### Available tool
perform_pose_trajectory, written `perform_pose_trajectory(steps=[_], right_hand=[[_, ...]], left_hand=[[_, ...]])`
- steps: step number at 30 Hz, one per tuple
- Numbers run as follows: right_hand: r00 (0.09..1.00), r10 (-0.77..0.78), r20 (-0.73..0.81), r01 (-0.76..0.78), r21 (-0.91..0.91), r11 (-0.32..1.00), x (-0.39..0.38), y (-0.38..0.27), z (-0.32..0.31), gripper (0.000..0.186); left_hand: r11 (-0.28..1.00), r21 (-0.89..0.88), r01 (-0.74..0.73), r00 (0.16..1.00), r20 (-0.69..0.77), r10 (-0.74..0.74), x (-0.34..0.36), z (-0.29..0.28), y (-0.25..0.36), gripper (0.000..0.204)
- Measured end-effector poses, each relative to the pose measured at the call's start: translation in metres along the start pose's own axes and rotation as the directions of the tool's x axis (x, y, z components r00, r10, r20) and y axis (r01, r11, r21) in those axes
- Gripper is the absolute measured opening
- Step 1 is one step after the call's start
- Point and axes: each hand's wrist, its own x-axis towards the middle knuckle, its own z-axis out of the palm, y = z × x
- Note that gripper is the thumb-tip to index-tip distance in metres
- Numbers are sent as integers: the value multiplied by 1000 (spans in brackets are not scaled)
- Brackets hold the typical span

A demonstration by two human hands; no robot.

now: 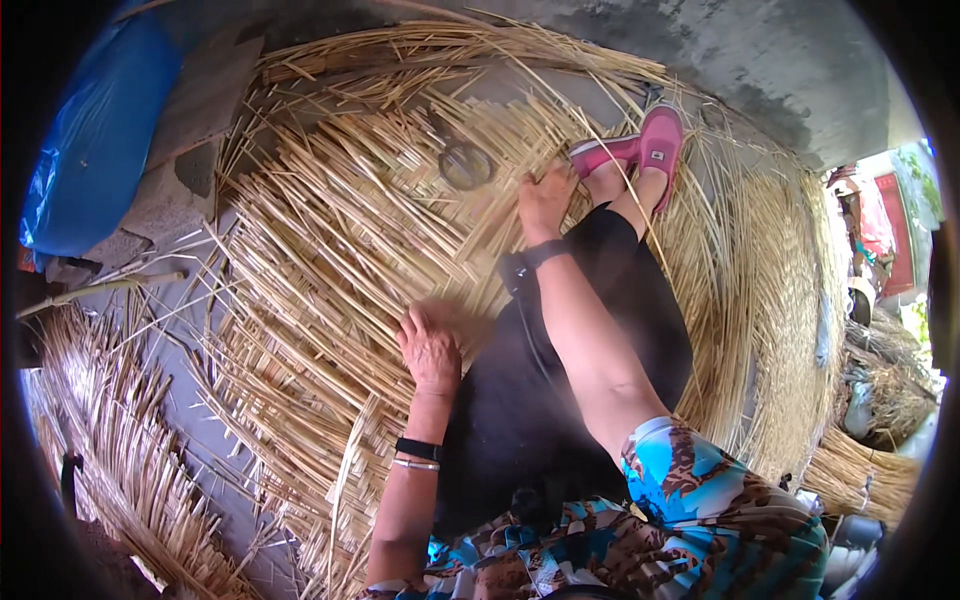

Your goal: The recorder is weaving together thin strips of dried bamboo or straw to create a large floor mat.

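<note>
My left hand (430, 350) presses flat, fingers spread, pinning the woven straw mat (330, 250) while my right hand (545, 200) pinches a strand.

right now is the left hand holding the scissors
No, the left hand lies flat on the straw mat, while the scissors lie apart, further up.

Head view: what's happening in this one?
A person sits on the ground on a large woven straw mat, legs stretched out over it, with pink shoes on. The left hand presses flat on the mat beside the thigh; the right hand reaches forward onto the strips near the feet. Loose straw strips lie at the left, a blue plastic sheet behind them, and more straw bundles at the right.
</note>
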Motion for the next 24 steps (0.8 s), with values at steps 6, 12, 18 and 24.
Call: perform_pose_trajectory(steps=[6, 12, 18, 24], right_hand=[[890, -247, 383, 120, 325, 938, -3, -29, 11, 43], [767, -257, 589, 223, 130, 966, -11, -46, 43, 42], [788, 37, 614, -158, 145, 977, -2, -35, 57, 44], [671, -44, 740, 83, -16, 996, 7, -37, 69, 31]], left_hand=[[999, 45, 1, 998, 63, -4, 2, 1, 0, 43], [999, 12, 37, 998, 52, -38, 4, 1, -1, 44], [999, -14, 39, 998, 51, -39, 6, 6, 0, 40], [998, -41, 44, 996, 83, -40, 11, 0, 0, 38]])
